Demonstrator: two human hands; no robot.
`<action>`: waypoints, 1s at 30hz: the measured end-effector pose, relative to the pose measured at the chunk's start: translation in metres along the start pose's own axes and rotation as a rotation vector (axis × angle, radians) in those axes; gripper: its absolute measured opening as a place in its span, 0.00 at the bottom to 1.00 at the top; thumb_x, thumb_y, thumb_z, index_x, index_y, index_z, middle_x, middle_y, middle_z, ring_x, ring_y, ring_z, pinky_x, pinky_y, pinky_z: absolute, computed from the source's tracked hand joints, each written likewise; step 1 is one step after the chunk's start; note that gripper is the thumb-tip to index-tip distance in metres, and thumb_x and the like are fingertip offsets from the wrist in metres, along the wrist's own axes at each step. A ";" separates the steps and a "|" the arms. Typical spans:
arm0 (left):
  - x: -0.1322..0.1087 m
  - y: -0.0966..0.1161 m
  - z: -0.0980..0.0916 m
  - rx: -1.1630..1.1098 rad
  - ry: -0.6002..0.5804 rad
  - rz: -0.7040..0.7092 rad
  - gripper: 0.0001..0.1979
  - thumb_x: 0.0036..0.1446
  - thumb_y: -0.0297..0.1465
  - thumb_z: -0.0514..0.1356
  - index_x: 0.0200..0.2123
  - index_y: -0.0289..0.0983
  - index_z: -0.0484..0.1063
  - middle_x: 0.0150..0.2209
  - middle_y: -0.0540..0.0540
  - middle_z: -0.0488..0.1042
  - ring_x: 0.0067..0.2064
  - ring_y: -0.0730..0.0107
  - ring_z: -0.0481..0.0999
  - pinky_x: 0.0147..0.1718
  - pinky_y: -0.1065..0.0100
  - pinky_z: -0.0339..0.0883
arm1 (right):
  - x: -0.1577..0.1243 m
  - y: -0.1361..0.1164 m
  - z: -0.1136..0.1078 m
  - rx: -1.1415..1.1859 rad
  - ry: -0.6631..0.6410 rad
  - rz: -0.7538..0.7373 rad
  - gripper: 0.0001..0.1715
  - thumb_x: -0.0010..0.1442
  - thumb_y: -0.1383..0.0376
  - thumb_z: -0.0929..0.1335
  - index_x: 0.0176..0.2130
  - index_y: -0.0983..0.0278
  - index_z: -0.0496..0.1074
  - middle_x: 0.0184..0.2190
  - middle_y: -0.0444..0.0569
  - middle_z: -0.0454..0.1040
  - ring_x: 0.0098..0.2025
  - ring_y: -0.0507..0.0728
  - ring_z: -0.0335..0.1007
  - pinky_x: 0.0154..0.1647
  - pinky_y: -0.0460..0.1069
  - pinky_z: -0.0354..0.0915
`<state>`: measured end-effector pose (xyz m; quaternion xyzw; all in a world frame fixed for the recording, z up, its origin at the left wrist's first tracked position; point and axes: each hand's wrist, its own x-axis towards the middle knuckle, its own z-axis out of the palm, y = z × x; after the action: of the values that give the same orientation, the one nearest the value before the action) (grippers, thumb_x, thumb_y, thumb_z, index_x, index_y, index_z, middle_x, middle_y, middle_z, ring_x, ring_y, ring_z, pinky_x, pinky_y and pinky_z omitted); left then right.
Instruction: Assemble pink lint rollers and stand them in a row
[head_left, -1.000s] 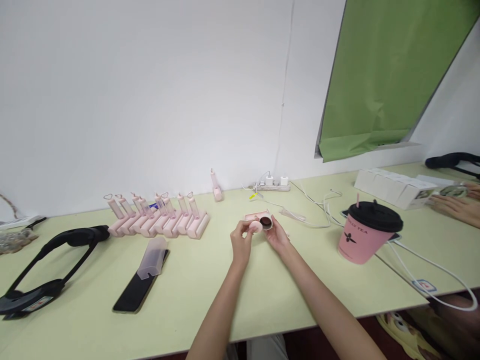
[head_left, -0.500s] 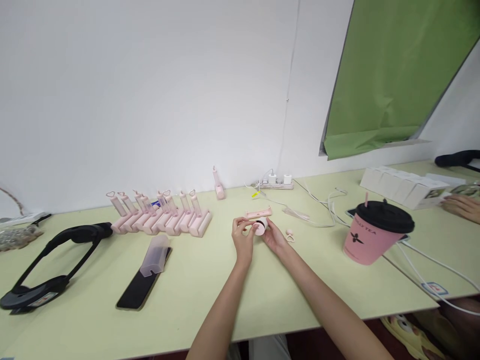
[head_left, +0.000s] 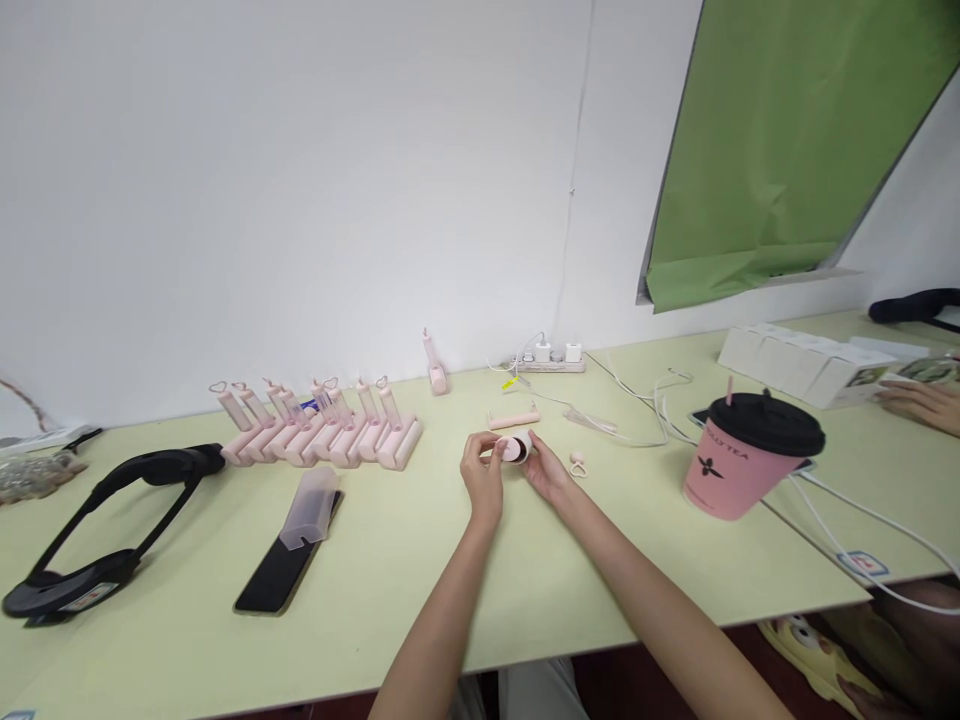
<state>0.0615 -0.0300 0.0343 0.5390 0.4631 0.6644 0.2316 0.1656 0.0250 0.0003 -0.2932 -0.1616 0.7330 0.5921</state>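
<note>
My left hand [head_left: 484,478] and right hand [head_left: 545,472] meet at the fingertips, both pinched closed around a small pink round piece [head_left: 516,449] between them, low over the table [head_left: 525,590]. Just beyond my fingers lies a pink bar [head_left: 513,419], and a tiny pink ring [head_left: 577,464] sits just right of my right hand. Farther left stands a row of pink holders [head_left: 322,438], and well off to the right a pink lidded cup [head_left: 739,460].

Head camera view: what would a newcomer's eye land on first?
At centre, the left hand and right hand pinch a small pink round part between them. To the right stands a black-lidded pink tea cup; a green sheet hangs above it. A row of pink holders stands farther left.
</note>
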 end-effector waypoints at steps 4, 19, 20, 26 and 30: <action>0.001 0.000 -0.001 0.012 -0.068 0.010 0.10 0.51 0.38 0.56 0.29 0.37 0.68 0.36 0.46 0.69 0.41 0.69 0.69 0.28 0.74 0.62 | -0.001 -0.001 0.000 -0.024 -0.013 0.013 0.12 0.60 0.66 0.60 0.29 0.67 0.68 0.24 0.48 0.74 0.25 0.50 0.69 0.28 0.43 0.69; 0.005 -0.019 0.000 -0.224 -0.155 -0.111 0.09 0.45 0.34 0.61 0.29 0.36 0.67 0.39 0.44 0.71 0.43 0.65 0.70 0.33 0.69 0.66 | 0.002 -0.001 -0.008 0.005 -0.021 -0.056 0.06 0.58 0.66 0.62 0.32 0.64 0.66 0.25 0.45 0.72 0.27 0.51 0.69 0.28 0.45 0.68; 0.006 -0.020 0.000 -0.256 -0.168 -0.135 0.09 0.44 0.34 0.61 0.29 0.35 0.67 0.39 0.43 0.71 0.43 0.65 0.70 0.33 0.68 0.66 | 0.003 0.000 -0.009 0.004 -0.027 -0.065 0.05 0.58 0.66 0.62 0.32 0.64 0.66 0.25 0.45 0.72 0.27 0.51 0.69 0.28 0.45 0.68; 0.011 -0.025 -0.001 -0.351 -0.216 -0.226 0.09 0.39 0.33 0.64 0.20 0.34 0.68 0.34 0.43 0.74 0.39 0.64 0.73 0.36 0.64 0.67 | 0.002 0.003 -0.009 -0.003 -0.044 -0.060 0.05 0.56 0.65 0.63 0.32 0.64 0.67 0.26 0.45 0.72 0.27 0.51 0.69 0.28 0.45 0.68; 0.011 -0.023 0.001 -0.354 -0.180 -0.217 0.09 0.39 0.34 0.64 0.22 0.34 0.72 0.33 0.43 0.75 0.39 0.64 0.73 0.36 0.63 0.67 | -0.001 0.003 -0.005 0.007 -0.026 -0.040 0.07 0.57 0.65 0.63 0.31 0.65 0.67 0.26 0.45 0.72 0.26 0.50 0.68 0.27 0.43 0.67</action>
<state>0.0540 -0.0099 0.0198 0.4941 0.3718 0.6558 0.4332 0.1663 0.0223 -0.0051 -0.2784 -0.1726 0.7254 0.6054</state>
